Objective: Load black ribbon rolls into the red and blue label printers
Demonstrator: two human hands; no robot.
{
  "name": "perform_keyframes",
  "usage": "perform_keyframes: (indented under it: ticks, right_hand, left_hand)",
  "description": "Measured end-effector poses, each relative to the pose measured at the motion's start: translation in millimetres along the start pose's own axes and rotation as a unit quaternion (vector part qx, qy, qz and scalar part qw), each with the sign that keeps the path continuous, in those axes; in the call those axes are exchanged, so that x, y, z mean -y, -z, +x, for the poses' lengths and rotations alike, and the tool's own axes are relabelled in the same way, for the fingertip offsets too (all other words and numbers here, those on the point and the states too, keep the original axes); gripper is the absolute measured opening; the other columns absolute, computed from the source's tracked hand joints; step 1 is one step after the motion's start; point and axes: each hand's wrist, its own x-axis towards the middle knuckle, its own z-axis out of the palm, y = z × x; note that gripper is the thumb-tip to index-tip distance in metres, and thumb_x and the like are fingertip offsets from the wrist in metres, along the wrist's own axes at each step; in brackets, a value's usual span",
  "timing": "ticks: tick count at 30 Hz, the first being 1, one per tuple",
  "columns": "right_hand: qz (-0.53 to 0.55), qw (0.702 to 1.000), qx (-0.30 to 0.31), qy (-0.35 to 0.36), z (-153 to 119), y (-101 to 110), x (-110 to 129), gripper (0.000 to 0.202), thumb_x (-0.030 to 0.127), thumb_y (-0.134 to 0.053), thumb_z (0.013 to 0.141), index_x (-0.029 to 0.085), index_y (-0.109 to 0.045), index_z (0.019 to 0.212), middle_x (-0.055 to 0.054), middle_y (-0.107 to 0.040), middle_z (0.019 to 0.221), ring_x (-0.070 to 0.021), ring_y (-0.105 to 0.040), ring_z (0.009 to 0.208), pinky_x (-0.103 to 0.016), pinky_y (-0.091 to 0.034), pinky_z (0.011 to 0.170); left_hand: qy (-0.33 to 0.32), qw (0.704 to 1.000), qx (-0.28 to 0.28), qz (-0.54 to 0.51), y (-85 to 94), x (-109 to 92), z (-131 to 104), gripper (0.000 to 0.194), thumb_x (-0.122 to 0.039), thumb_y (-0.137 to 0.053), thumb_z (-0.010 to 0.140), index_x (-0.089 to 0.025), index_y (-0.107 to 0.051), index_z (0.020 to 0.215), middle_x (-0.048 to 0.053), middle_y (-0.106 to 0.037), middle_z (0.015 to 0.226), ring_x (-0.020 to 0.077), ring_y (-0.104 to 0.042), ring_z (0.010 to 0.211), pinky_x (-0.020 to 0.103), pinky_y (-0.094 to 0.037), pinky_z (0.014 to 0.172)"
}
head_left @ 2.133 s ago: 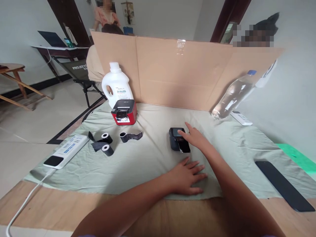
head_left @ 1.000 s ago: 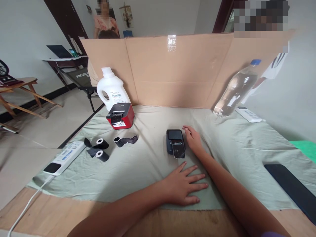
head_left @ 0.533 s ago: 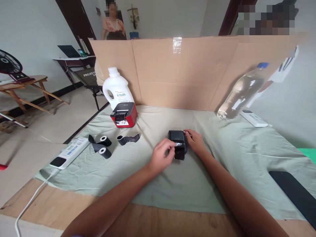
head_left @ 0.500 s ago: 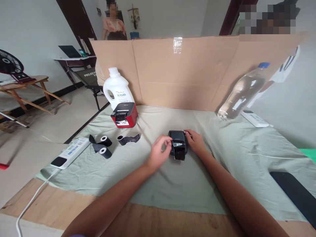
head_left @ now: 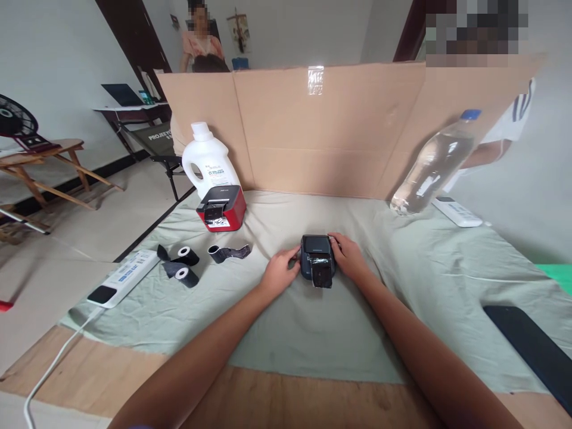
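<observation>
A small dark printer-like device (head_left: 316, 245) rests on the green cloth, with a glossy black strip (head_left: 322, 273) hanging from its front. At the device's left side is my left hand (head_left: 280, 271), thumb and forefinger apart, fingertips at the casing. My right hand (head_left: 346, 255) lies along the right side with its fingers against the edge. Both hands seem to hold the device between them. To the left lie a black roll with a loose tail (head_left: 217, 254) and two more black rolls, one (head_left: 188, 256) behind the other (head_left: 186, 277).
A red and black printer (head_left: 230, 214) stands before a white jug (head_left: 212, 164). A cardboard panel (head_left: 313, 137) closes off the back. At right are a water bottle (head_left: 429, 170), a power strip (head_left: 458, 213) and a phone (head_left: 527, 342); another power strip (head_left: 123, 280) lies left. People are behind the panel.
My left hand has moved down from the top front of the device to its left side. The right hand stays at the right side. The view has shifted slightly.
</observation>
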Motion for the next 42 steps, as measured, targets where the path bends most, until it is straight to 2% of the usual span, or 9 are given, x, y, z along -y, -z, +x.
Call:
perform_keyframes:
  ticks: [4,11,16,21,24,28,31,35,42]
  right_hand:
    - [-0.015,1.0,-0.003,-0.017,-1.5,-0.3,2.1,0.04,0.036,-0.034,0.099,0.024,-0.06,0.127,-0.011,-0.071,0.115,-0.027,-0.065,0.107,-0.042,-0.048,0.097]
    - [-0.013,1.0,0.004,-0.01,-2.8,0.7,4.9,0.043,0.029,-0.034,0.096,0.019,-0.057,0.131,-0.012,-0.072,0.109,-0.0276,-0.066,0.1,-0.041,-0.049,0.092]
    - [-0.002,1.0,0.009,-0.009,-2.5,0.3,4.6,0.049,0.023,-0.036,0.091,0.018,-0.051,0.138,-0.011,-0.074,0.106,-0.0275,-0.067,0.094,-0.042,-0.05,0.088]
    - [0.001,1.0,0.005,-0.013,-3.4,-1.8,4.4,0.054,0.023,-0.037,0.09,0.016,-0.046,0.143,-0.012,-0.073,0.108,-0.0284,-0.067,0.096,-0.043,-0.05,0.088]
    - [0.004,1.0,0.007,-0.022,-3.9,-2.2,4.9,0.054,0.023,-0.036,0.09,0.016,-0.046,0.143,-0.012,-0.073,0.11,-0.029,-0.066,0.097,-0.043,-0.05,0.089]
    - [0.026,0.999,0.006,-0.03,-3.4,-1.2,4.9,0.049,0.025,-0.037,0.091,0.02,-0.05,0.139,-0.01,-0.074,0.109,-0.0282,-0.067,0.1,-0.042,-0.049,0.091]
    - [0.08,0.996,0.008,-0.035,-2.1,0.6,3.4,0.042,0.026,-0.041,0.089,0.022,-0.058,0.128,-0.008,-0.075,0.107,-0.0262,-0.067,0.098,-0.042,-0.05,0.092]
    - [0.178,0.983,0.019,-0.048,0.1,2.8,-0.4,0.036,0.027,-0.047,0.084,0.022,-0.064,0.115,-0.005,-0.075,0.106,-0.0239,-0.066,0.101,-0.04,-0.049,0.095]
    - [0.217,0.974,0.026,-0.057,3.7,3.4,-3.4,0.044,0.042,-0.053,0.085,0.021,-0.067,0.122,-0.006,-0.073,0.107,-0.0223,-0.065,0.099,-0.038,-0.049,0.094]
  left_hand:
    - [-0.03,0.999,-0.007,0.037,0.1,2.0,-0.2,0.049,-0.015,-0.056,0.087,-0.021,-0.063,0.134,0.007,-0.07,0.106,0.0219,-0.063,0.103,0.034,-0.05,0.096]
    - [-0.014,0.995,0.005,0.102,-1.4,-3.7,-2.3,0.036,-0.021,-0.05,0.094,-0.021,-0.071,0.123,0.005,-0.068,0.087,0.0189,-0.063,0.08,0.028,-0.049,0.076]
    - [-0.015,0.987,0.014,0.157,0.7,-10.0,-2.7,0.033,-0.02,-0.049,0.095,-0.024,-0.074,0.116,0.006,-0.072,0.091,0.0201,-0.065,0.085,0.028,-0.048,0.079]
    - [-0.023,0.983,0.013,0.183,2.1,-9.3,-2.1,0.035,-0.019,-0.049,0.095,-0.024,-0.073,0.118,0.007,-0.073,0.092,0.0215,-0.067,0.087,0.03,-0.049,0.081]
    - [-0.018,0.986,0.014,0.166,2.2,-8.3,-1.9,0.036,-0.018,-0.051,0.093,-0.025,-0.072,0.121,0.006,-0.074,0.093,0.0212,-0.067,0.088,0.029,-0.049,0.081]
    - [-0.011,0.997,0.001,0.083,3.3,-5.8,-2.0,0.034,-0.027,-0.047,0.098,-0.025,-0.074,0.117,0.004,-0.075,0.093,0.0186,-0.067,0.084,0.026,-0.048,0.077]
    - [-0.014,1.0,-0.004,0.017,5.6,-4.1,-2.7,0.038,-0.036,-0.043,0.1,-0.023,-0.074,0.117,0.003,-0.075,0.093,0.018,-0.066,0.084,0.026,-0.049,0.076]
    - [-0.014,1.0,0.007,-0.001,7.7,-3.0,-3.6,0.046,-0.047,-0.05,0.096,-0.021,-0.067,0.13,0.002,-0.071,0.087,0.017,-0.063,0.078,0.025,-0.049,0.073]
    - [-0.03,0.999,0.016,-0.035,4.0,4.2,-0.9,0.052,-0.051,-0.058,0.091,-0.023,-0.064,0.134,0.002,-0.067,0.09,0.0148,-0.058,0.073,0.026,-0.049,0.074]
